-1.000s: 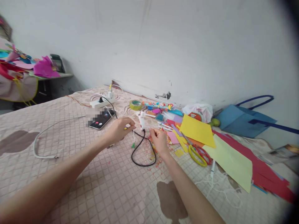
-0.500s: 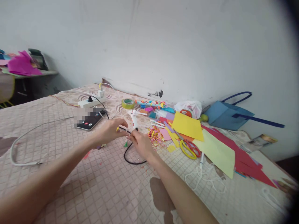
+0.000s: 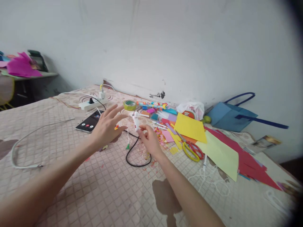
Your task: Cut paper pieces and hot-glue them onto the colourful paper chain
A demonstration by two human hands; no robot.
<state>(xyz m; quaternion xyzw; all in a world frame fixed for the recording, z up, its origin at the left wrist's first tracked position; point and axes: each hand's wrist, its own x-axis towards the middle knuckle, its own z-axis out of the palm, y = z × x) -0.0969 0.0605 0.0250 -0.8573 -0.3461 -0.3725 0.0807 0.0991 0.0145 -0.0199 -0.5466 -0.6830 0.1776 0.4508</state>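
Observation:
My left hand [image 3: 105, 127] hovers over the bed with its fingers spread wide. A small orange-yellow piece [image 3: 116, 127] shows by its thumb. A thin white string with a green end [image 3: 127, 145] hangs just to its right. My right hand [image 3: 149, 140] has its fingers curled, thumb and forefinger close together beside the white glue gun [image 3: 135, 121]. Whatever they pinch is too small to see. The gun's black cord [image 3: 132, 157] loops on the cover between my arms. A phone [image 3: 88, 123] lies just beyond my left hand.
A power strip [image 3: 91, 104] and green tape roll [image 3: 129, 105] lie further back. To the right are paper scraps [image 3: 163, 134], yellow-handled scissors [image 3: 190, 152], yellow [image 3: 189, 126], pale green [image 3: 223, 154] and red sheets, and a blue bag [image 3: 233, 116] by the wall.
My left hand went from a pinch to spread fingers and rose slightly. My right hand came in beside the left, then drew back a little with its fingers curled.

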